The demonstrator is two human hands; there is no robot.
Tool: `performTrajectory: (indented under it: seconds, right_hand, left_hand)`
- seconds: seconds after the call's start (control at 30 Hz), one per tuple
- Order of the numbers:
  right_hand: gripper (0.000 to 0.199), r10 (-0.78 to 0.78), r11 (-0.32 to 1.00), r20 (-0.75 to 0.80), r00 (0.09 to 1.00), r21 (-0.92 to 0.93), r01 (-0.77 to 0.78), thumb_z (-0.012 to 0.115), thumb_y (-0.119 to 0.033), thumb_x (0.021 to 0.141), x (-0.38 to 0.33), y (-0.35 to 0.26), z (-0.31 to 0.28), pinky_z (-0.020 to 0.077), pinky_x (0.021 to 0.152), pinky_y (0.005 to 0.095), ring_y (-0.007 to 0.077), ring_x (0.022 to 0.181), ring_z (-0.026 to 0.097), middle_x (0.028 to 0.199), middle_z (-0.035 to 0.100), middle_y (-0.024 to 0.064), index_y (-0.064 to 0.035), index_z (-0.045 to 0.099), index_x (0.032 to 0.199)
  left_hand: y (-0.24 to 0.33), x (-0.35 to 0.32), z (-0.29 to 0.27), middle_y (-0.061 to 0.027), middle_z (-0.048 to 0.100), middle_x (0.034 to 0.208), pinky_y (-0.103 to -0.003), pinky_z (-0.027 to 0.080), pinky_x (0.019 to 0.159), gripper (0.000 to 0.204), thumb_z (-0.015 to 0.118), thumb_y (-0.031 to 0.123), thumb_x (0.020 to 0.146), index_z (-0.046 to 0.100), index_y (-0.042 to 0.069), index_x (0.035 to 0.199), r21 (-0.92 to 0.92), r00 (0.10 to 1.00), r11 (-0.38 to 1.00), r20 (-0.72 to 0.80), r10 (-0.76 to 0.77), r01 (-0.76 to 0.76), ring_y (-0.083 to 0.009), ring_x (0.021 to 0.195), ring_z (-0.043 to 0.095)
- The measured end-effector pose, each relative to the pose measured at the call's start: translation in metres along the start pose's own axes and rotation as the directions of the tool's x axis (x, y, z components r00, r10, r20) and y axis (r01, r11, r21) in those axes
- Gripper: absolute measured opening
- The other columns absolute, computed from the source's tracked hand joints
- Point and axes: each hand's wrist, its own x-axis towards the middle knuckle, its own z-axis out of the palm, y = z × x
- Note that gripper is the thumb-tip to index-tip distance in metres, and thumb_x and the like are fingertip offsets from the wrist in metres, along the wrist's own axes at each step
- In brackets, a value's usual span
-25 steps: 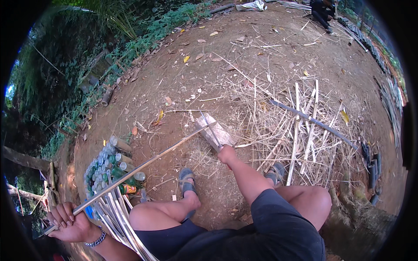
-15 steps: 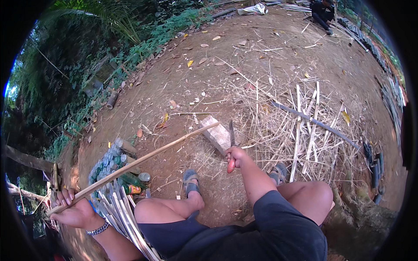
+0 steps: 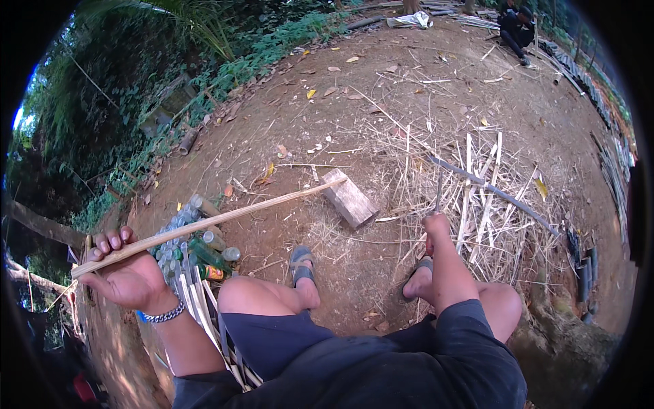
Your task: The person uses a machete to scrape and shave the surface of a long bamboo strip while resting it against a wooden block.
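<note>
My left hand [image 3: 126, 276], with a bead bracelet on the wrist, grips the near end of a long pale bamboo strip [image 3: 225, 219]. The strip runs up and to the right, and its far tip rests on a wooden block [image 3: 351, 199] lying on the dirt. My right hand [image 3: 434, 226] is closed on the handle of a thin dark knife [image 3: 439, 191] whose blade points away from me. It sits to the right of the block, over the bamboo litter and apart from the strip.
A bundle of plastic bottles [image 3: 197, 240] lies by my left knee, with several cut bamboo slats [image 3: 204, 310] beside it. Split bamboo and shavings [image 3: 484, 204] cover the ground on the right. My sandalled feet [image 3: 300, 262] rest on the dirt. A person in dark clothes [image 3: 514, 27] crouches far back.
My right hand has left the block and moved right with the knife. My left hand has risen slightly with the strip, whose tip stays on the block.
</note>
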Motion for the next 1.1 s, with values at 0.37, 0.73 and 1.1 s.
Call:
performTrajectory:
  seconds: [0.37, 0.73, 1.1]
  right_hand:
    - [0.046, -0.356, 0.907, 0.099, 0.929, 0.275, 0.319, 0.074, -0.029, 0.074, -0.103, -0.076, -0.027, 0.0495, 0.075, 0.0391, 0.0326, 0.08, 0.064, 0.086, 0.065, 0.0195, 0.004, 0.057, 0.101]
    - [0.024, -0.767, 0.641, 0.309, 0.562, 0.387, 0.663, 0.058, -0.018, 0.082, -0.272, -0.209, -0.027, 0.0486, 0.073, 0.0485, 0.0416, 0.082, 0.062, 0.086, 0.062, 0.0248, -0.0023, 0.054, 0.099]
    - [0.022, -0.772, 0.632, 0.373, 0.515, 0.363, 0.684, 0.057, -0.014, 0.079, -0.269, -0.203, -0.039, 0.0485, 0.071, 0.0484, 0.0406, 0.078, 0.062, 0.079, 0.062, 0.0237, -0.0024, 0.054, 0.098]
  left_hand:
    - [-0.013, -0.004, 0.042, 0.002, 0.039, 0.064, -0.025, 0.03, 0.054, 0.048, 0.056, 0.058, 0.086, 0.049, 0.011, 0.082, -0.055, 0.989, 0.993, 0.108, -0.097, 0.103, -0.0097, 0.054, 0.037]
    - [-0.007, -0.042, 0.084, 0.0037, 0.029, 0.054, -0.023, 0.021, 0.044, 0.057, 0.038, 0.067, 0.089, 0.041, 0.014, 0.071, 0.169, 0.989, 0.984, -0.126, 0.08, -0.058, -0.0074, 0.044, 0.026]
    - [-0.002, -0.066, 0.086, 0.004, 0.028, 0.053, -0.022, 0.02, 0.043, 0.054, 0.04, 0.064, 0.09, 0.038, 0.013, 0.071, 0.14, 0.995, 0.986, -0.036, 0.095, -0.089, -0.0067, 0.043, 0.024]
